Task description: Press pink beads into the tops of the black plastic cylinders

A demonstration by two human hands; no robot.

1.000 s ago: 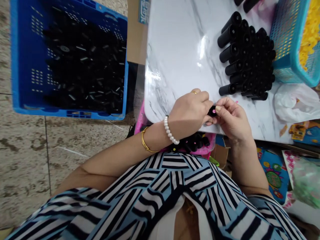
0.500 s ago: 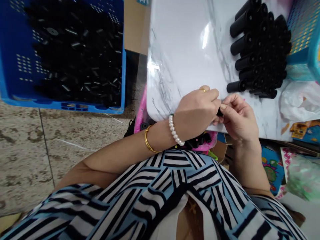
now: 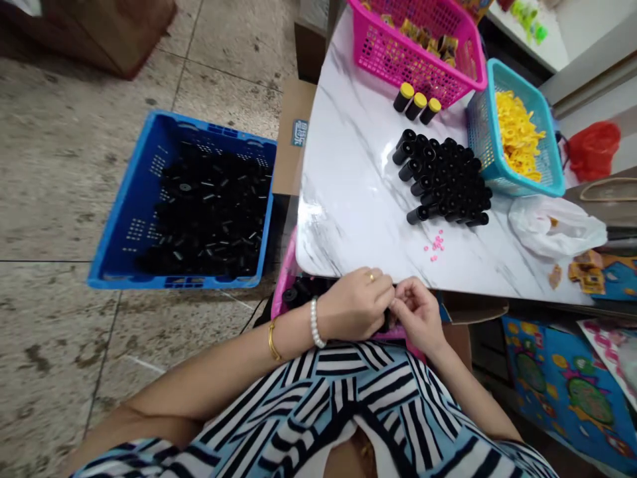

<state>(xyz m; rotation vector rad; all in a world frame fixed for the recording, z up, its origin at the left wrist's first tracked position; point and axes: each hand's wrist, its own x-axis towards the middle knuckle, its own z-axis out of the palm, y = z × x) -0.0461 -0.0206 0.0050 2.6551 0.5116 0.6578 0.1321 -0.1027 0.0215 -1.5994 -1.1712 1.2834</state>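
My left hand point(image 3: 354, 305) and my right hand point(image 3: 417, 312) meet fingertip to fingertip just below the near edge of the white marble table point(image 3: 358, 206), over a pink bin on my lap. Both are closed in a pinch around a small black part that is almost hidden between them. A few tiny pink pieces point(image 3: 436, 244) lie on the table just beyond the hands. Farther back is a pile of black tubes point(image 3: 445, 180) lying on their sides.
A blue crate point(image 3: 124, 232) full of black tubes stands on the floor at left. On the table are a pink basket point(image 3: 413, 46), three yellow-capped tubes point(image 3: 417, 103), a teal basket point(image 3: 520, 133) of yellow pieces and a white plastic bag point(image 3: 555, 226).
The view has pulled back and up, showing more of the table. My hands have drawn off the table edge toward my lap, still pinched together on the small black part.
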